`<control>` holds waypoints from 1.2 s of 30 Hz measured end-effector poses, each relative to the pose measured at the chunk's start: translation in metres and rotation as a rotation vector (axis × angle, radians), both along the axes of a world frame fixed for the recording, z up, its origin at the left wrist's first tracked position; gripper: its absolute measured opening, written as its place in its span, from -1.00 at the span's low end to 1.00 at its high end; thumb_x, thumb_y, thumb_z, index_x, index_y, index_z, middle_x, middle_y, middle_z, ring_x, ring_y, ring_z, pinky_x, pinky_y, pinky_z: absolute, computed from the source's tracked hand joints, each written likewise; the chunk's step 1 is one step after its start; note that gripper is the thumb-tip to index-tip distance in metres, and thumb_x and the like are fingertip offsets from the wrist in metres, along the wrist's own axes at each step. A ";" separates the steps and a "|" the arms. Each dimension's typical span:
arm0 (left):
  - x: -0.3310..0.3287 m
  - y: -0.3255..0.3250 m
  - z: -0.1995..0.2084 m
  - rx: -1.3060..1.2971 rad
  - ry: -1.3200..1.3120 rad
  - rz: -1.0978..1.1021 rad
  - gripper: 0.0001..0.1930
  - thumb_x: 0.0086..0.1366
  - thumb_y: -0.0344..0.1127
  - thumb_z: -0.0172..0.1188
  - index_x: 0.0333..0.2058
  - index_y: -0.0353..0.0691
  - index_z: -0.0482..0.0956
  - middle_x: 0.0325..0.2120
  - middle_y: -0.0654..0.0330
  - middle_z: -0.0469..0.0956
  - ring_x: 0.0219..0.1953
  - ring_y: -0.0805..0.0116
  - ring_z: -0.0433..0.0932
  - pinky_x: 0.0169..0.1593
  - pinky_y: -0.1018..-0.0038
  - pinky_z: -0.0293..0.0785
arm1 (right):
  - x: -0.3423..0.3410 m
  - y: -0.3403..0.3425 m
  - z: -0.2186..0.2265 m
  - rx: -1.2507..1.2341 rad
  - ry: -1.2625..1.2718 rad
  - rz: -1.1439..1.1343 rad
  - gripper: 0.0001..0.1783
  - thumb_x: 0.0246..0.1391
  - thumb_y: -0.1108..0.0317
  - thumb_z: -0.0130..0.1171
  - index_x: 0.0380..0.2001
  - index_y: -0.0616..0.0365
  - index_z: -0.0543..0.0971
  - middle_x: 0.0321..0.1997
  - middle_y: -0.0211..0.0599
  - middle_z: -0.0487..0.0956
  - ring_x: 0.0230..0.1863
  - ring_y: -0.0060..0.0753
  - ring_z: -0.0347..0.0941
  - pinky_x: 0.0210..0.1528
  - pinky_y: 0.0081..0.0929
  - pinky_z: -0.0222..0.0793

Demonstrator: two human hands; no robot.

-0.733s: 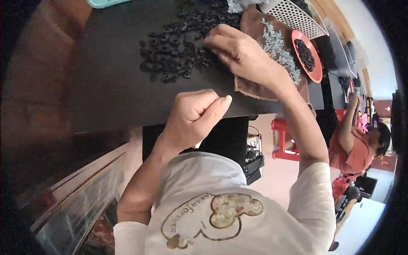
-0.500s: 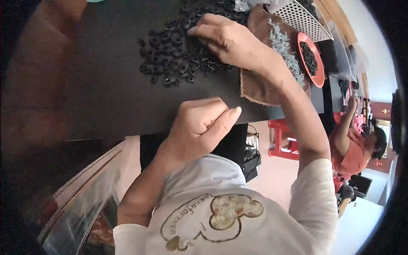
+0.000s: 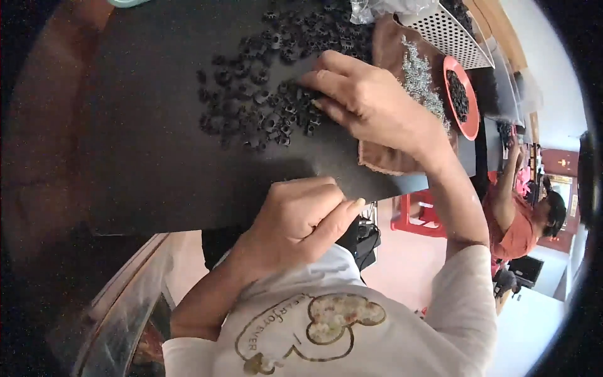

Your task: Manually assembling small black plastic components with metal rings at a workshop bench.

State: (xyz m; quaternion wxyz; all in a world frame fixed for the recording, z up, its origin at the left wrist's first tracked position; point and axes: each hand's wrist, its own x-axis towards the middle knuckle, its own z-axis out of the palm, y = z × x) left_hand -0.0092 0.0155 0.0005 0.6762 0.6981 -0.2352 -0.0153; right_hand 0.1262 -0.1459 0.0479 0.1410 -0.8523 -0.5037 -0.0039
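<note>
My right hand [image 3: 367,100] reaches over a spread of small black plastic pieces [image 3: 251,107] on the dark table. Its fingers are bent but apart, and the fingertips touch the right side of the spread; no piece shows clearly between them. The pieces look like small notched rings or clips. Close to the table's near edge, my left hand [image 3: 298,217] is closed in a loose fist, thumb laid along the curled fingers. What lies inside that fist is hidden.
Right of the pieces, a brown cloth [image 3: 386,157] carries many small silvery screws [image 3: 419,75]. Beyond it are an orange-red plate [image 3: 471,125] of black bits and a white perforated basket [image 3: 443,31]. A red stool [image 3: 408,217] and a seated person [image 3: 518,223] are farther right.
My right hand has drawn back from the far part of the black pieces to their right side. The left fist keeps its shape. The whole view has shifted slightly.
</note>
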 end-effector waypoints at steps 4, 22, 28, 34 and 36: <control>0.002 -0.002 0.001 -0.001 -0.004 -0.008 -0.80 0.21 -0.47 0.12 -0.60 -0.38 0.42 -0.66 0.09 0.42 -0.64 0.23 0.41 -0.51 0.37 0.30 | 0.003 0.002 -0.006 -0.001 -0.082 -0.024 -0.83 -0.16 0.48 0.17 -0.42 0.24 0.44 -0.38 -0.15 0.38 -0.36 -0.02 0.46 -0.39 -0.18 0.45; 0.009 -0.015 -0.007 -0.160 0.265 0.140 -0.77 0.40 -0.35 -0.04 -0.40 -0.32 0.50 -0.46 0.19 0.56 -0.53 0.58 0.41 -0.40 0.60 0.38 | -0.037 -0.032 0.004 0.287 0.099 -0.212 -0.47 -0.09 0.43 0.21 0.02 0.23 0.37 -0.25 -0.04 0.48 -0.24 0.03 0.51 -0.24 -0.22 0.46; 0.010 -0.022 -0.006 -0.451 0.425 0.132 -0.75 0.42 -0.20 0.05 -0.29 -0.28 0.53 -0.55 0.33 0.48 -0.57 0.72 0.36 -0.52 0.75 0.26 | -0.075 -0.040 0.007 0.376 0.138 -0.161 -0.40 -0.08 0.41 0.23 0.06 0.29 0.30 -0.26 -0.06 0.48 -0.27 -0.02 0.52 -0.31 -0.22 0.48; 0.010 -0.024 -0.011 -0.388 0.404 0.186 -0.79 0.42 -0.27 0.04 -0.26 -0.31 0.53 -0.49 0.33 0.53 -0.46 0.68 0.42 -0.36 0.70 0.32 | -0.083 -0.034 -0.003 0.418 -0.015 -0.077 -0.43 -0.06 0.37 0.22 0.05 0.30 0.32 -0.31 -0.11 0.43 -0.30 -0.08 0.50 -0.43 -0.27 0.46; 0.011 -0.024 -0.009 -0.446 0.431 0.174 -0.79 0.42 -0.29 0.02 -0.23 -0.34 0.52 -0.47 0.32 0.54 -0.46 0.65 0.42 -0.33 0.68 0.34 | -0.083 -0.041 -0.003 0.418 -0.008 -0.103 -0.45 -0.05 0.36 0.23 0.03 0.29 0.35 -0.31 -0.13 0.43 -0.31 -0.09 0.50 -0.43 -0.28 0.46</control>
